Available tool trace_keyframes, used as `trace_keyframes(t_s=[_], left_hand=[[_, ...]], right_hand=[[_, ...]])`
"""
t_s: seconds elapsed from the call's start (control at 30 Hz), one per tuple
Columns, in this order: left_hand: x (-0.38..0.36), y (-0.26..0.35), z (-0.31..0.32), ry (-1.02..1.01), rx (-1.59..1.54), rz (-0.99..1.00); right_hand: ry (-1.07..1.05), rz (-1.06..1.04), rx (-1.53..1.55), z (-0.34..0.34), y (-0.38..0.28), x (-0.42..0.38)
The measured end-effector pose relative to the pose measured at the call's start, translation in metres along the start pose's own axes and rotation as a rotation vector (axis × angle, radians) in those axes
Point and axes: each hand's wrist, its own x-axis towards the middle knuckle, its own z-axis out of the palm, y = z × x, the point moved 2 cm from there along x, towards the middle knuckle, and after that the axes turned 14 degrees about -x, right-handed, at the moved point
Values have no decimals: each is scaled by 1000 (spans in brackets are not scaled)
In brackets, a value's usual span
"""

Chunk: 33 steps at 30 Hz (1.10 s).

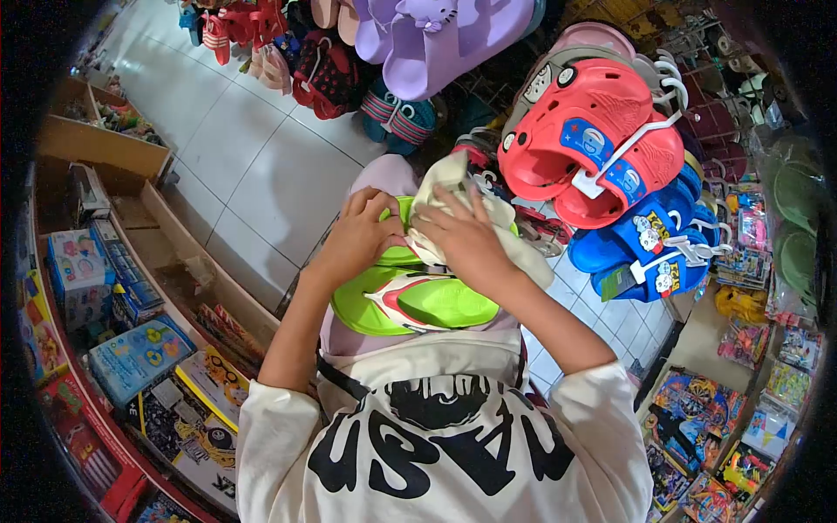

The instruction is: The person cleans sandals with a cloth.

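Note:
A lime green flip-flop (410,302) with a white and red strap lies across my lap. Just above it is a second green flip-flop (399,254), partly hidden by my hands. My left hand (370,228) has its fingers curled over this second one, gripping its edge. With my right hand (458,228) I press a cream cloth (523,253) onto its strap area; the fingers are slightly blurred. The cloth bunches above my knuckles and hangs down to the right.
Red clog shoes (540,144) and blue sandals (654,253) hang at the right, purple ones (427,52) at the top. Boxed toys (139,349) fill a wooden shelf (218,305) at the left. Packaged toys (697,401) sit at the lower right. White floor tiles (270,166) show behind.

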Motion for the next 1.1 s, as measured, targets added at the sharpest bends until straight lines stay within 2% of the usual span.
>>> trace_keyframes(t_s=[0.1, 0.33, 0.43, 0.53, 0.63, 0.73, 0.77, 0.87, 1.07, 1.1], left_hand=[[-1, -3, -1, 4, 67, 9], [-3, -6, 10, 12, 103, 12], [-4, -7, 6, 23, 87, -25], [-6, -8, 0, 59, 81, -28], [-7, -10, 2, 56, 47, -32], [-10, -12, -1, 50, 18, -54], [-11, -12, -2, 52, 28, -62], [-12, -10, -9, 47, 90, -88], [-12, -5, -21, 21, 183, -126], [-11, -5, -20, 19, 166, -134]], right_hand=[[-208, 124, 270, 17, 11, -1], [-116, 163, 184, 11, 14, -20], [-101, 256, 149, 2, 30, -36], [-307, 469, 209, 9, 65, -70], [-228, 557, 247, 7, 64, -80], [44, 583, 313, -13, 58, -65], [-74, 511, 241, -28, 53, -57], [-85, 164, 166, -2, 31, -49], [-134, 384, 259, 5, 48, -97], [-72, 415, 307, 5, 48, -101]])
